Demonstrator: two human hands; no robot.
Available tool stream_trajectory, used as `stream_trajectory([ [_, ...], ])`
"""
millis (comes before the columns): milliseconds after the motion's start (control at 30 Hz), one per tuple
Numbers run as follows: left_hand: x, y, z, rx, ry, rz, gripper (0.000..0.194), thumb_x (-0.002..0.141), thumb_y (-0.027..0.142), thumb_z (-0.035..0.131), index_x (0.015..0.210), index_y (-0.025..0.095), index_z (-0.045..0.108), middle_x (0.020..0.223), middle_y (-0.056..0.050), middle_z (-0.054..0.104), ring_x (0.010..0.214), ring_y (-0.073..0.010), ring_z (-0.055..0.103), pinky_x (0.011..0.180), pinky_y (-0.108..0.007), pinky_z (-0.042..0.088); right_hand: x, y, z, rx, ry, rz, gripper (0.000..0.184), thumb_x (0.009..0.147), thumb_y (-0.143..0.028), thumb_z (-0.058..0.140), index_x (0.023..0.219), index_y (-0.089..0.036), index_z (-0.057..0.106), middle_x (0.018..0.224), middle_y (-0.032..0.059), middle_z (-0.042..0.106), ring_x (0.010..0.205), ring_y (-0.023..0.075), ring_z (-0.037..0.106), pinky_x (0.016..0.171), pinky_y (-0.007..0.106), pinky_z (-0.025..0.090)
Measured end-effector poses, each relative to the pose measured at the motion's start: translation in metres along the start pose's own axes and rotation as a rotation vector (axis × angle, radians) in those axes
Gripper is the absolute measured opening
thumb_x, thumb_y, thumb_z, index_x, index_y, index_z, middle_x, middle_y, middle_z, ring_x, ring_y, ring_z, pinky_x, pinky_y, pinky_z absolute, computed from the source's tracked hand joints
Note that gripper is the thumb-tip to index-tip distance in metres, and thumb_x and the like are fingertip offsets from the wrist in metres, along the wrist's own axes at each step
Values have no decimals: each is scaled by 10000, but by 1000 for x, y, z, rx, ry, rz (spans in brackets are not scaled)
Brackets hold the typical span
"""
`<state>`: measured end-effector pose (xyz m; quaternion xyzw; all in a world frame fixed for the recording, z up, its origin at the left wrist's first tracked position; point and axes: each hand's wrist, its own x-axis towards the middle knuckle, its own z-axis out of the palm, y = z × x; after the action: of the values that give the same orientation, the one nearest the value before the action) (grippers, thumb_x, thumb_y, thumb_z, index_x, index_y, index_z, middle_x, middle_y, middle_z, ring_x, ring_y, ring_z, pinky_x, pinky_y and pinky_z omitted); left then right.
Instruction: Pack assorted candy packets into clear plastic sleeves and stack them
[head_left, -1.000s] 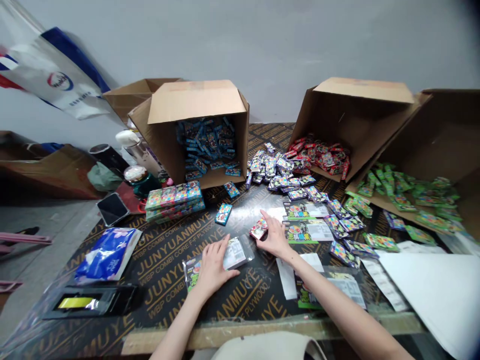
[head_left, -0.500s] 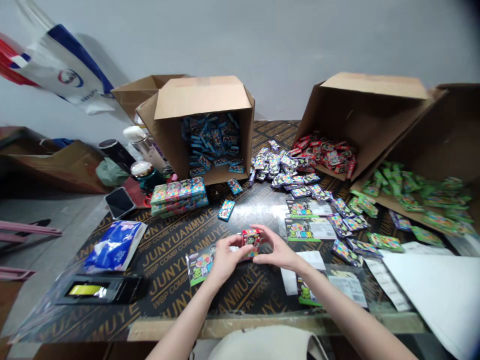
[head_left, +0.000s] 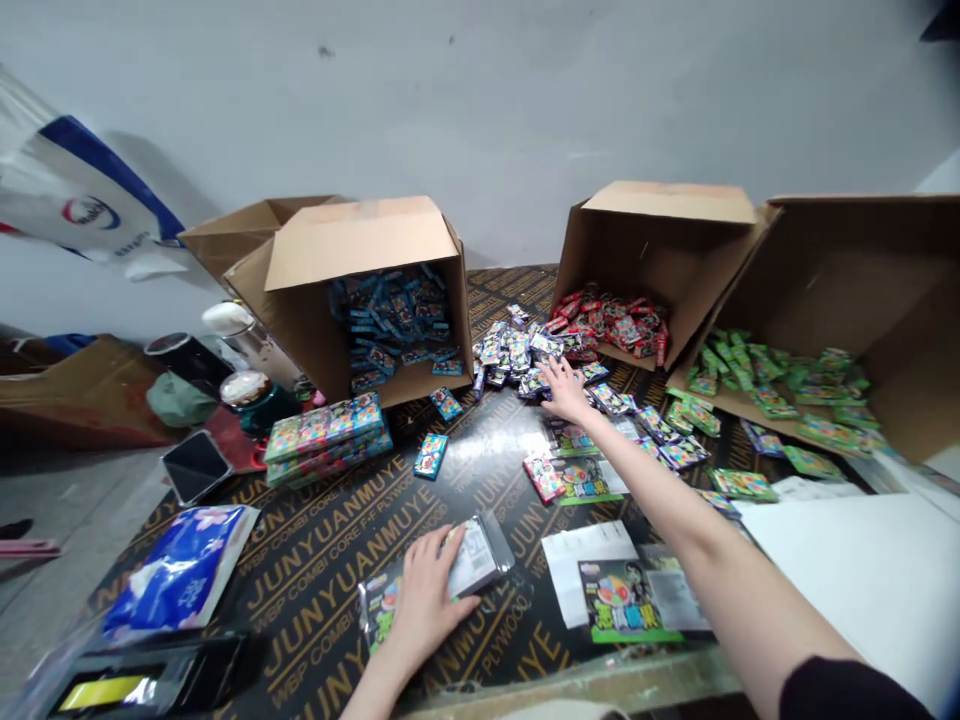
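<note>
Here, the left hand (head_left: 427,590) rests palm down on a clear printed pouch (head_left: 477,558) on the table (head_left: 322,570), its grip open, thumb apart from the fingers. The right hand (head_left: 564,388) is at the heap of purple packets (head_left: 510,347), fingers spread; whether its grip is closed on one, I cannot tell. A red packet (head_left: 544,478) lies nearer, at the edge of another pouch (head_left: 589,482).

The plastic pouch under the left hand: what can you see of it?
The pouch is flat and looks like clear, shiny plastic. Colourful print with green shows at its left end, a pale panel and a see-through edge at its right. It lies on the dark, lettered tabletop, with the left hand across its middle, hiding that part.
</note>
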<state>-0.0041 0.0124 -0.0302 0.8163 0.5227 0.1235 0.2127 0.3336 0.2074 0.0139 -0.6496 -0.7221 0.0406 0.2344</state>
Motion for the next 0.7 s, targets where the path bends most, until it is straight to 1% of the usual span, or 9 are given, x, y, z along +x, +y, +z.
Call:
stream_trajectory([
  [100,-4,5,-4,-108,21,-15,814,504,387,760,1252,282,456,1237,-96,495,1144,-314,416,981,-495,278,3,-19,4,56,-20,-62,412,688,-166,591,1099,-152,563,1075,147,571,1074,328,443,912,490,246],
  [167,1,11,-11,-267,109,-94,665,565,429,722,1177,247,536,1197,-103,529,1126,-301,441,978,-489,291,-15,-46,11,113,-37,-108,407,709,-202,585,1111,-146,550,1050,127,583,1013,290,492,895,435,305],
  [267,18,27,-23,-706,239,-278,423,711,437,604,1049,183,609,1077,-105,609,1021,-242,537,926,-417,372,-67,-98,19,252,-48,-206,518,730,-262,590,1219,-168,449,1143,92,541,1040,240,487,883,354,367],
  [333,31,38,-29,-1085,240,-402,392,735,446,576,978,142,625,931,-95,661,849,-199,605,827,-357,437,-106,-128,17,399,-39,-275,523,743,-254,585,1238,-188,428,1122,83,540,1029,234,489,875,349,385],
  [400,41,44,-35,-1361,250,-493,369,706,444,606,879,119,636,780,-62,672,679,-151,609,713,-290,461,-139,-147,10,479,-82,-320,509,748,-279,597,1230,-211,446,1063,83,546,990,242,500,862,370,397],
  [500,42,47,-41,-1472,198,-542,276,653,381,654,739,120,633,647,-11,642,548,-100,556,594,-221,433,-163,-155,-4,558,-187,-360,628,681,-377,676,1245,-235,440,1112,94,506,1044,267,473,899,398,383],
  [567,39,47,-43,-1454,94,-530,216,633,322,664,677,114,626,598,-1,616,510,-89,523,549,-208,410,-166,-153,-14,605,-238,-376,753,633,-403,705,1291,-234,379,1237,102,435,1152,287,398,968,419,323],
  [633,34,48,-44,-1431,-1,-508,198,621,293,670,637,102,623,551,-2,587,480,-89,498,520,-211,392,-164,-150,-21,632,-285,-402,802,631,-373,692,1324,-228,316,1301,95,392,1208,285,343,1006,424,268],
  [700,29,49,-43,-1410,-84,-488,232,635,324,662,631,94,631,541,-11,574,486,-102,499,526,-229,395,-163,-147,-23,640,-325,-428,796,618,-318,668,1321,-224,306,1277,85,423,1192,274,366,1000,410,269],
])
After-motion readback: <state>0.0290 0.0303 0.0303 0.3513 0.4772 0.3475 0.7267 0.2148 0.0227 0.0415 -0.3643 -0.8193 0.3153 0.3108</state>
